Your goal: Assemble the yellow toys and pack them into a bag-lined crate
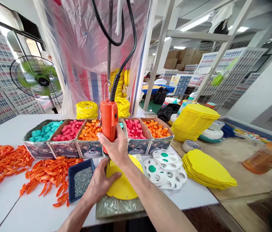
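My right hand [117, 145] is wrapped round an orange electric screwdriver [108, 119], which hangs upright from a hook with a black cable. Its bit points down at the far left edge of a round yellow plastic plate [123, 185]. My left hand [101, 180] lies at the plate's left side, its thumb over the yellow surface and its fingers near the bit; whether a screw is pinched there is hidden. Below the plate is a plastic-wrapped pad [116, 207]. Left of my left hand stands a dark blue tray [71, 180] of small metal screws.
Orange plastic pieces [51, 174] lie heaped at left. Behind are boxes of teal caps [45, 130], pink caps [68, 130] and orange caps [157, 129]. White perforated discs [166, 170] and stacked yellow plates [207, 169] lie at right. A fan [38, 79] stands behind left.
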The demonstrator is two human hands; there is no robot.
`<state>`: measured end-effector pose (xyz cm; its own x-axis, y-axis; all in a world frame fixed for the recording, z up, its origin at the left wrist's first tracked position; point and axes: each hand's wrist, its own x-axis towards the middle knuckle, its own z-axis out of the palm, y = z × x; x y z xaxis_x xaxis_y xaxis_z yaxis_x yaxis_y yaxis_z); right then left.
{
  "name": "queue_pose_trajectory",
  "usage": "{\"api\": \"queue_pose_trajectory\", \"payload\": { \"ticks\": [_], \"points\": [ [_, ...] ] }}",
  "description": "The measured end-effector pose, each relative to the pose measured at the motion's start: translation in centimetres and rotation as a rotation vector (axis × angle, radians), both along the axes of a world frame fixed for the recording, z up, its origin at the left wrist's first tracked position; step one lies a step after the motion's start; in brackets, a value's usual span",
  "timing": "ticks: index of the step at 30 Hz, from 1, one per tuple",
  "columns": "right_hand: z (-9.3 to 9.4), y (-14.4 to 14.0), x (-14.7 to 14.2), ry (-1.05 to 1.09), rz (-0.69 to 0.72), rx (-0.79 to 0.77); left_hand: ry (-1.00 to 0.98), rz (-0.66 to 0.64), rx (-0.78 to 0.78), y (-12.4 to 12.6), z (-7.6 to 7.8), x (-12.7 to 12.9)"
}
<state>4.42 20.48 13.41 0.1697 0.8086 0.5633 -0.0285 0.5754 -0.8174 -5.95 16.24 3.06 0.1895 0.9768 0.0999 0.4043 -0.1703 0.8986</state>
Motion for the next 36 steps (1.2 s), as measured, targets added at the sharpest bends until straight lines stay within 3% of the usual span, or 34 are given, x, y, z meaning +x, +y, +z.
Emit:
{"api": "queue_pose_trajectory", "payload": {
  "ticks": [9, 20, 26, 31, 36],
  "points": [
    [-0.7, 0.4, -0.4, 0.041, 0.088, -0.012, 0.005, -0.008, -0.041, 0.0, 0.7, 0.1],
    [-0.5, 0.4, -0.4, 0.041, 0.218, -0.006, -0.023, -0.014, -0.006, 0.0, 0.5, 0.1],
    [2.0, 0.1, 1.2, 0.054, 0.070, 0.042, -0.153, -0.026, -0.014, 0.1, -0.1, -0.1],
    [4.9, -0.9, 5.2, 0.048, 0.060, 0.084, 0.143, -0.022, 0.198, -1.1, 0.2, 0.2],
    [4.9, -1.5, 8.5, 0.012, -0.055, 0.028, 0.510, -0.260, 0.519, -2.6, 0.5, 1.4]
  ]
}}
